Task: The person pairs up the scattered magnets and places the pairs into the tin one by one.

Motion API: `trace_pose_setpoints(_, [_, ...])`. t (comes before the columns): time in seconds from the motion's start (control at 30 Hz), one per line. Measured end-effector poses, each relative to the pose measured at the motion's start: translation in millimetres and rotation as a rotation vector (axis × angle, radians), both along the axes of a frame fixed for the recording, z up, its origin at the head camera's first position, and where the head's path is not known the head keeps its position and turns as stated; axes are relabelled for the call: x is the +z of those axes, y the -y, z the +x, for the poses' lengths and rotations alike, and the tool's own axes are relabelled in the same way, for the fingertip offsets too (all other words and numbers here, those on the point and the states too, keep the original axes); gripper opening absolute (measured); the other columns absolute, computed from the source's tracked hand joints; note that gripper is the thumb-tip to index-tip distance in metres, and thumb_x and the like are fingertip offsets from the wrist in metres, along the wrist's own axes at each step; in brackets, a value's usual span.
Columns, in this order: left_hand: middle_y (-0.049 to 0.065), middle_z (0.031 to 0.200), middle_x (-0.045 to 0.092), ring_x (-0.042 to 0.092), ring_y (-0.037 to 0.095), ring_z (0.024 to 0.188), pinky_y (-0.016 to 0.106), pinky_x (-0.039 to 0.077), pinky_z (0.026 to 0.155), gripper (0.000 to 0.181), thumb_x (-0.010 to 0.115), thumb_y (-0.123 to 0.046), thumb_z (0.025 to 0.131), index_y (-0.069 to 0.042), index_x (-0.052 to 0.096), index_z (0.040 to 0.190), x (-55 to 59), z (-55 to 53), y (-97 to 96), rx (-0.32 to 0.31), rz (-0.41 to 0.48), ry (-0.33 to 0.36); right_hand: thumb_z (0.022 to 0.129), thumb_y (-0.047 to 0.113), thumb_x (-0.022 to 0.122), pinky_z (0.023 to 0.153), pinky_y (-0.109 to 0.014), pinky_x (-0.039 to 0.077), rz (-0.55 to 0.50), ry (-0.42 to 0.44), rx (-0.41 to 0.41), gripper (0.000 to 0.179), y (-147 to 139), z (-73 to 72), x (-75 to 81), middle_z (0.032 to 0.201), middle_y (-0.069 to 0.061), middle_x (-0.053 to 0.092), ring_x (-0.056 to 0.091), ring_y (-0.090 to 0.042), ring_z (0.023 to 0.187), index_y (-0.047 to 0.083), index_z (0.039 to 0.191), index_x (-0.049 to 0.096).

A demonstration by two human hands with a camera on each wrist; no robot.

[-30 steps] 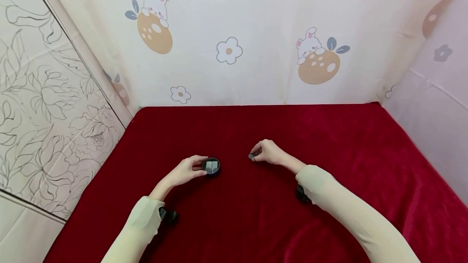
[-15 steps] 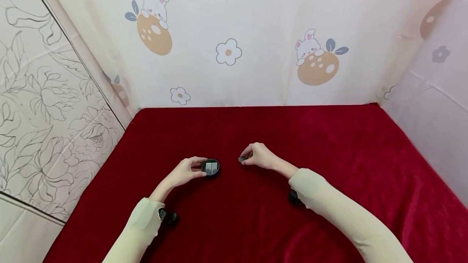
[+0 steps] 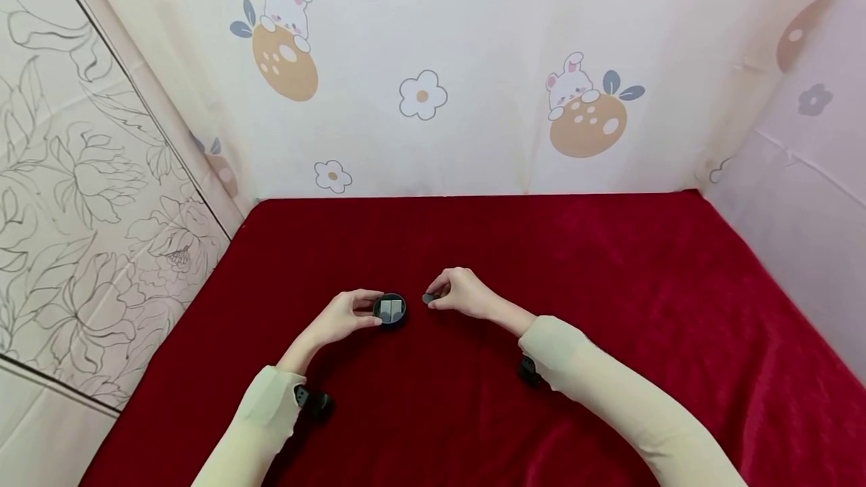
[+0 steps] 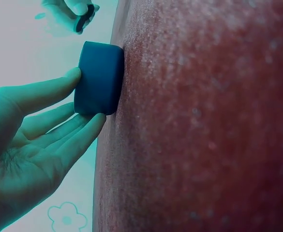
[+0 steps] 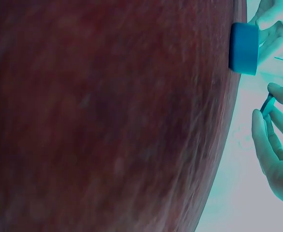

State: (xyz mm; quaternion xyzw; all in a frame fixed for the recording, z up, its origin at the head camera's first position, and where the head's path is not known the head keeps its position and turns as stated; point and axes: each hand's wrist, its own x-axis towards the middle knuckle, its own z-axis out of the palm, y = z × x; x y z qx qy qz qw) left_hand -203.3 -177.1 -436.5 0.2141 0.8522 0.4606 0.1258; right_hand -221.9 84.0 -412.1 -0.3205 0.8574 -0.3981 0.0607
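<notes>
On the red cloth stands a small round dark container (image 3: 391, 325), with pale rectangular pieces visible inside it. My left hand (image 3: 336, 319) holds it from the left side. In the left wrist view its smooth blue-looking wall (image 4: 100, 79) sits between the thumb and the fingers. My right hand (image 3: 467, 294) pinches a small flat grey disc (image 3: 428, 298) between thumb and fingertips, a short way right of the container. The right wrist view shows the disc (image 5: 266, 106) edge-on, apart from the container.
Red velvety cloth (image 3: 433, 412) covers the table under both hands. A pale curtain (image 3: 487, 36) printed with rabbits and flowers rises behind the far edge. A panel with line-drawn flowers (image 3: 88, 171) stands on the left.
My right hand has moved left with the grey disc, closer to the container. My left hand and the container have stayed in place.
</notes>
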Motion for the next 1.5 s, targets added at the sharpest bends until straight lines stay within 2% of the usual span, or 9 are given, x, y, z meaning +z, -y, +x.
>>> trace_pose_setpoints(0.7, [0.018,0.117,0.054,0.054,0.028,0.105,0.036,0.046,0.082,0.047,0.065,-0.011,0.079,0.002,0.050,0.122,2.2,1.5,-2.4,0.033,-0.002,0.058,0.075,0.009,0.069,0.062,-0.018,0.045,-0.009,0.041,-0.010,0.016,30,6.9,-0.8,0.082,-0.003,0.060,0.055,-0.010,0.072,0.002,0.090,0.069])
trace_pose_setpoints(0.83, [0.023,0.116,0.053,0.053,0.032,0.104,0.038,0.047,0.081,0.045,0.064,-0.006,0.080,0.007,0.049,0.121,12.2,6.6,-4.4,0.023,0.010,0.055,0.076,0.009,0.069,0.062,-0.017,0.045,-0.013,0.051,-0.020,0.016,34,7.6,-0.7,0.082,-0.003,0.060,0.055,-0.010,0.072,0.002,0.091,0.069])
trace_pose_setpoints(0.97, [0.026,0.115,0.053,0.053,0.036,0.104,0.039,0.047,0.081,0.044,0.062,-0.001,0.080,0.011,0.048,0.120,27.8,13.0,-7.8,0.013,0.011,0.045,0.076,0.008,0.068,0.062,-0.017,0.045,-0.015,0.055,-0.028,0.016,39,7.9,0.1,0.084,-0.004,0.061,0.056,-0.011,0.073,0.002,0.091,0.069])
trace_pose_setpoints(1.2, [0.024,0.116,0.053,0.053,0.035,0.104,0.038,0.047,0.081,0.044,0.063,-0.003,0.080,0.008,0.048,0.121,26.3,12.9,-6.8,0.026,0.012,0.051,0.075,0.008,0.069,0.061,-0.017,0.045,-0.021,0.061,-0.046,0.017,49,10.6,0.7,0.085,-0.006,0.063,0.056,-0.011,0.072,0.001,0.091,0.068])
trace_pose_setpoints(1.27, [0.026,0.116,0.052,0.052,0.036,0.105,0.039,0.046,0.081,0.044,0.062,-0.001,0.080,0.009,0.048,0.121,31.3,15.3,-8.3,0.031,0.008,0.056,0.075,0.008,0.069,0.061,-0.017,0.045,-0.023,0.063,-0.049,0.017,52,11.6,0.9,0.085,-0.006,0.063,0.057,-0.012,0.072,0.001,0.091,0.068])
trace_pose_setpoints(1.5, [0.025,0.115,0.053,0.052,0.036,0.105,0.037,0.047,0.081,0.043,0.062,-0.001,0.080,0.010,0.048,0.120,33.4,16.2,-9.7,0.036,0.005,0.051,0.076,0.008,0.069,0.062,-0.018,0.045,-0.015,0.077,-0.062,0.018,56,11.8,-1.7,0.086,-0.006,0.062,0.057,-0.013,0.074,0.001,0.092,0.067])
